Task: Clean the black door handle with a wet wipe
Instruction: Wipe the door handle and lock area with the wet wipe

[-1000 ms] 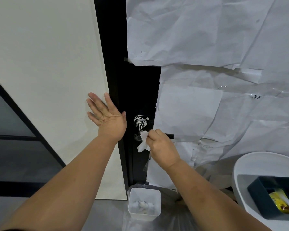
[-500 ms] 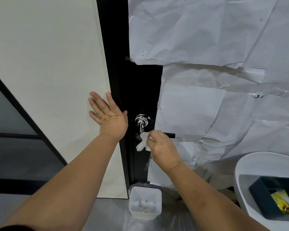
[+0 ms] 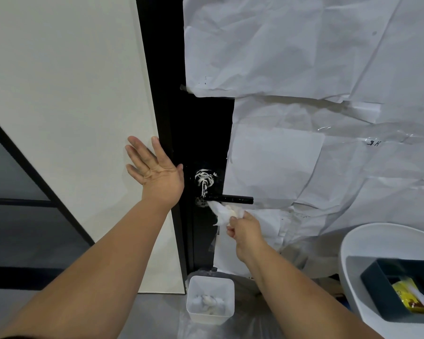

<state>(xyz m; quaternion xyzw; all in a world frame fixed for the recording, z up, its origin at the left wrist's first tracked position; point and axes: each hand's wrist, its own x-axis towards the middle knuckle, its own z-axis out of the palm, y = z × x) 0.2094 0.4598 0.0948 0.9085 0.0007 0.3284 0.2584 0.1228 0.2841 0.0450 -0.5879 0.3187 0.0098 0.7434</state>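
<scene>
Black lever door handle (image 3: 230,198) juts right from black door edge (image 3: 196,133), white foam smeared on its round base. Right hand (image 3: 244,228) just below handle, fingers pinching crumpled white wet wipe (image 3: 224,212); wipe tip touches handle's underside near base. Left hand (image 3: 154,171) left of handle, fingers spread flat on cream wall panel (image 3: 71,106). White plastic bin (image 3: 209,299) with used wipes on floor below handle. Creased white paper sheets (image 3: 304,69) cover door right of handle.
</scene>
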